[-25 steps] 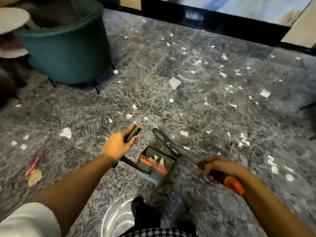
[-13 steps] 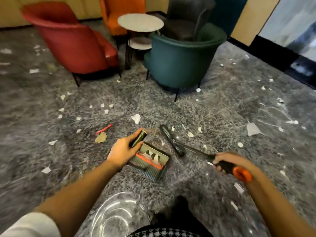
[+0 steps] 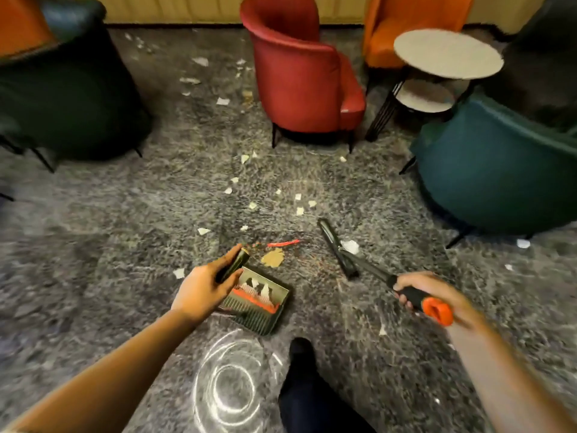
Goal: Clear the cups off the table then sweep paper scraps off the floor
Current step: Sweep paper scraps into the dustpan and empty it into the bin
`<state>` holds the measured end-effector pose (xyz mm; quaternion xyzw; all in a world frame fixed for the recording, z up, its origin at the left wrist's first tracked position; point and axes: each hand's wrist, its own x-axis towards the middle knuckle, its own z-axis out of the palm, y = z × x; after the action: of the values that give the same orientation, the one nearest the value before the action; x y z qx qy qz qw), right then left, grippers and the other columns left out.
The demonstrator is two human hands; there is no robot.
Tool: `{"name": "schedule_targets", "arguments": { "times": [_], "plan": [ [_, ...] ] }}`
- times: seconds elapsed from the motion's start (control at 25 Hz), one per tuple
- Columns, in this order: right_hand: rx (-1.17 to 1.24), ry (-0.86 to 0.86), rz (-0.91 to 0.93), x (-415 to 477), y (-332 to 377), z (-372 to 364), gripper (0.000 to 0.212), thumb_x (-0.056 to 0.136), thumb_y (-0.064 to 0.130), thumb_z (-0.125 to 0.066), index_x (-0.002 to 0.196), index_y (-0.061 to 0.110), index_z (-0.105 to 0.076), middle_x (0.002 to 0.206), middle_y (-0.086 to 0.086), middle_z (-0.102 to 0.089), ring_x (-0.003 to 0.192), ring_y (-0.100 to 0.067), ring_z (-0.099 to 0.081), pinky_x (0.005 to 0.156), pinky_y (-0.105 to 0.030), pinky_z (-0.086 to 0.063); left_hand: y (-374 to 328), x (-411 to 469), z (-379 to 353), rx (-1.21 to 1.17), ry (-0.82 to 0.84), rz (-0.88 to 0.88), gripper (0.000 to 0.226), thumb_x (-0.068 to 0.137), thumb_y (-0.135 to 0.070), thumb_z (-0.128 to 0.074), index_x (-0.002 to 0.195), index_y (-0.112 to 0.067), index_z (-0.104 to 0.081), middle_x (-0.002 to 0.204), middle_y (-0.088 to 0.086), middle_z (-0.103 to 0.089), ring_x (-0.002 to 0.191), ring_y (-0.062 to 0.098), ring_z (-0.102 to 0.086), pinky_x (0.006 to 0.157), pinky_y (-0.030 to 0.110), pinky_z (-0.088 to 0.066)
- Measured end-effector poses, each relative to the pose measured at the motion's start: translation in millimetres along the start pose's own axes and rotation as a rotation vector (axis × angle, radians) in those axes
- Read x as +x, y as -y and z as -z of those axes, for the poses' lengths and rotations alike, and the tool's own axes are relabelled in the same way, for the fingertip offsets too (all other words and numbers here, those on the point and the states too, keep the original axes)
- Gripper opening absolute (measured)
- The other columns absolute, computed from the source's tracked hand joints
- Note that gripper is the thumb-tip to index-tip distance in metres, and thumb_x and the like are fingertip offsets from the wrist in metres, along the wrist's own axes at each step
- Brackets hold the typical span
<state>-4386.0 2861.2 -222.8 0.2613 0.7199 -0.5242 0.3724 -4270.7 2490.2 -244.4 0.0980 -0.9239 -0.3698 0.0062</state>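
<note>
- A dark, ribbed plastic dustpan (image 3: 260, 307) with an orange strip across it sat on the floor in front of the person, holding a few white paper scraps (image 3: 264, 289) against that strip.
- The left hand (image 3: 203, 285) was curled around the dustpan's upright black handle (image 3: 233, 264), gripping it near the top.
- The right hand (image 3: 432, 292) was closed around the black rubber grip of a broom (image 3: 336, 245). The orange end cap poked out behind the fist, and the long, narrow dark head rested on the floor with one white scrap beside it.
- More torn white scraps (image 3: 299, 210) lay scattered across the glossy, grey marbled floor (image 3: 125, 245), thickest between the dustpan and a red armchair (image 3: 299, 79).
- A red strip (image 3: 282, 244) and a tan, ragged scrap (image 3: 272, 257) lay just beyond the dustpan's mouth.
- A round, pale two-tier side table (image 3: 448, 57) on thin dark legs stood between the red armchair and a teal tub chair (image 3: 499, 170).
- A dark shoe (image 3: 301, 351) showed at the lower edge of the view.
</note>
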Motion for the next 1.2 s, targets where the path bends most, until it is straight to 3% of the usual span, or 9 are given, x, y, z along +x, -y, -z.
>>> {"name": "schedule_targets", "arguments": {
  "times": [0.16, 0.32, 0.44, 0.6, 0.84, 1.04, 1.2],
  "plan": [
    [-0.134, 0.014, 0.065, 74.7, 87.3, -34.1, 0.019, 0.082, -0.011, -0.050, 0.069, 0.003, -0.051, 0.054, -0.014, -0.049, 0.028, -0.012, -0.046, 0.029, -0.015, -0.036, 17.3, 50.7, 22.1, -0.024, 0.006, 0.079, 0.054, 0.090, -0.028, -0.062, 0.139, -0.038, -0.041, 0.119, -0.018, -0.059, 0.101, -0.003, -0.060, 0.089, 0.026, -0.051],
    [-0.303, 0.032, 0.078, 123.0, 127.1, -72.6, 0.019, 0.080, -0.009, -0.053, 0.064, 0.002, -0.052, 0.039, -0.009, -0.050, 0.027, -0.013, -0.045, 0.030, -0.016, -0.035, 34.9, 69.4, 28.9, 0.015, 0.014, 0.139, 0.057, 0.090, -0.028, -0.062, 0.139, -0.041, -0.037, 0.110, -0.014, -0.067, 0.093, -0.011, -0.056, 0.077, 0.014, -0.047],
    [-0.475, 0.046, 0.055, 138.1, 133.2, -103.7, 0.020, 0.078, -0.008, -0.056, 0.061, 0.001, -0.051, 0.034, -0.006, -0.049, 0.027, -0.015, -0.044, 0.033, -0.018, -0.037, 42.1, 88.3, 34.6, 0.022, 0.015, 0.157, 0.056, 0.091, -0.030, -0.061, 0.139, -0.043, -0.035, 0.110, -0.005, -0.070, 0.094, -0.001, -0.063, 0.080, 0.023, -0.052],
    [-0.646, 0.174, 0.027, 121.7, 118.2, -133.0, 0.012, 0.078, -0.009, -0.056, 0.071, 0.001, -0.056, 0.045, -0.010, -0.049, 0.031, -0.016, -0.047, 0.033, -0.016, -0.035, 56.4, 125.9, 49.1, 0.100, 0.070, 0.194, 0.051, 0.092, -0.033, -0.058, 0.140, -0.040, -0.039, 0.101, 0.004, -0.072, 0.088, 0.019, -0.069, 0.077, 0.034, -0.055],
    [-0.667, 0.367, -0.015, 75.3, 117.1, -155.1, 0.017, 0.079, -0.009, -0.054, 0.077, 0.007, -0.050, 0.052, -0.010, -0.048, 0.030, -0.012, -0.048, 0.032, -0.016, -0.036, 75.6, 139.2, 67.2, 0.154, 0.072, 0.200, 0.052, 0.093, -0.031, -0.057, 0.141, -0.040, -0.039, 0.085, -0.011, -0.065, 0.051, -0.011, -0.047, 0.056, 0.010, -0.037],
    [-0.645, 0.532, -0.078, 46.6, 134.7, -163.6, 0.016, 0.083, -0.010, -0.045, 0.092, 0.002, -0.051, 0.059, -0.009, -0.047, 0.031, -0.008, -0.046, 0.031, -0.013, -0.034, 79.7, 133.1, 74.0, 0.130, 0.090, 0.225, 0.054, 0.094, -0.031, -0.055, 0.142, -0.043, -0.034, 0.086, -0.006, -0.067, 0.056, -0.004, -0.055, 0.056, 0.014, -0.043],
    [-0.623, 0.506, -0.081, 33.3, 147.2, -147.2, 0.038, 0.085, -0.012, -0.040, 0.122, -0.011, -0.049, 0.051, -0.006, -0.051, 0.030, -0.007, -0.046, 0.029, -0.013, -0.034, 81.7, 121.2, 78.1, 0.064, 0.074, 0.210, 0.054, 0.093, -0.028, -0.057, 0.142, -0.040, -0.036, 0.087, -0.010, -0.064, 0.052, -0.018, -0.051, 0.049, 0.001, -0.038]
  ]
}}
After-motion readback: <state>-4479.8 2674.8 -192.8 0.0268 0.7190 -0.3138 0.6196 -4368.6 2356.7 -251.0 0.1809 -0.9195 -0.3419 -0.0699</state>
